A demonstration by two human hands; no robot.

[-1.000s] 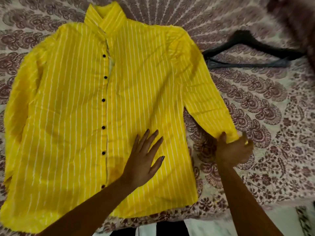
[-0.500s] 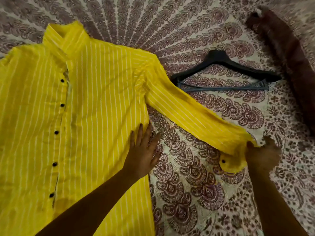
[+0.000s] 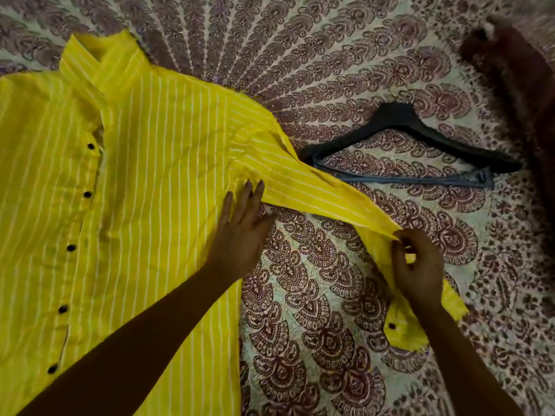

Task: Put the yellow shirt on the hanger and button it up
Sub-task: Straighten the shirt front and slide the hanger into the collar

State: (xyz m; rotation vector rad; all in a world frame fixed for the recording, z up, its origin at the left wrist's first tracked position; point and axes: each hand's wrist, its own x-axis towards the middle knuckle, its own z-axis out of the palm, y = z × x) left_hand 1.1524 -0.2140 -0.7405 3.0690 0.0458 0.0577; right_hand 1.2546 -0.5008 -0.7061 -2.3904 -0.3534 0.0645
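Observation:
The yellow shirt (image 3: 144, 181) with thin white stripes lies face up on the bed, its black buttons running down the front at the left. My left hand (image 3: 241, 229) presses flat, fingers straight, on the shirt's side near the armpit. The shirt's sleeve (image 3: 315, 190) stretches out to the right, lifted off the bed. My right hand (image 3: 417, 265) pinches the sleeve near the cuff, and the cuff with one black button hangs below it. A black hanger (image 3: 414, 145) lies flat on the bed beyond the sleeve, apart from both hands.
The patterned maroon and cream bedspread (image 3: 315, 325) covers the whole surface. A dark brown cloth (image 3: 516, 85) lies along the right edge, just past the hanger's right end.
My right hand has pulled the sleeve further out to the right and lifted it. My left hand slid up the shirt's side toward the armpit. The view has moved closer.

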